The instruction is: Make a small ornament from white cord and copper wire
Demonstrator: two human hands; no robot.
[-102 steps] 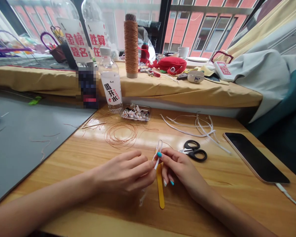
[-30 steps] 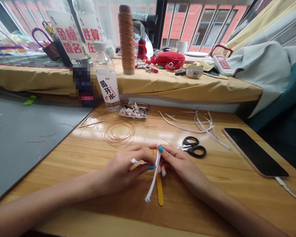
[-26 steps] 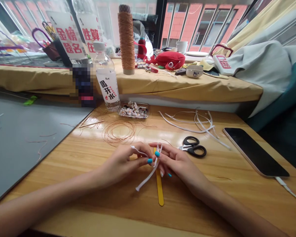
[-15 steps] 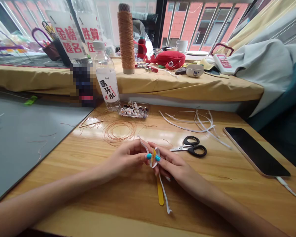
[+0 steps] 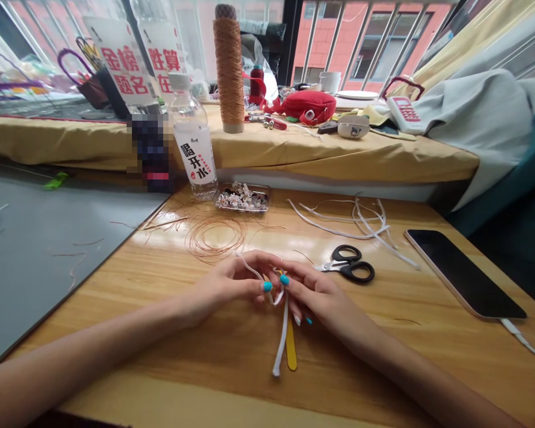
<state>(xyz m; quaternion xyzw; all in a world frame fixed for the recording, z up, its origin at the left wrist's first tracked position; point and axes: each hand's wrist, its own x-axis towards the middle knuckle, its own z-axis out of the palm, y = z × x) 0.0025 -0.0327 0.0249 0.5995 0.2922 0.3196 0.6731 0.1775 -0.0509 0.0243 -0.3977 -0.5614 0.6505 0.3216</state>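
My left hand (image 5: 234, 282) and my right hand (image 5: 314, 291) meet at the middle of the wooden table (image 5: 383, 333), fingertips pinched together on a white elastic band (image 5: 280, 342). The band loops between the fingertips, and its free end hangs down toward me onto the table. Under the band lies a flat yellow stick (image 5: 290, 353), its upper end hidden by my right fingers. Both hands have turquoise nails. Black scissors (image 5: 350, 270) lie just right of my right hand.
A coil of copper thread (image 5: 216, 235), a clear tray of beads (image 5: 243, 199) and a water bottle (image 5: 192, 139) stand behind the hands. Loose white bands (image 5: 354, 223) and a phone (image 5: 463, 273) lie right. A grey mat (image 5: 35, 249) covers the left. The cluttered ledge holds a thread spool (image 5: 229, 65).
Both hands kept working the white band at the same spot. Its free end swung from left of the stick to the right, and now hangs straight down beside the stick.
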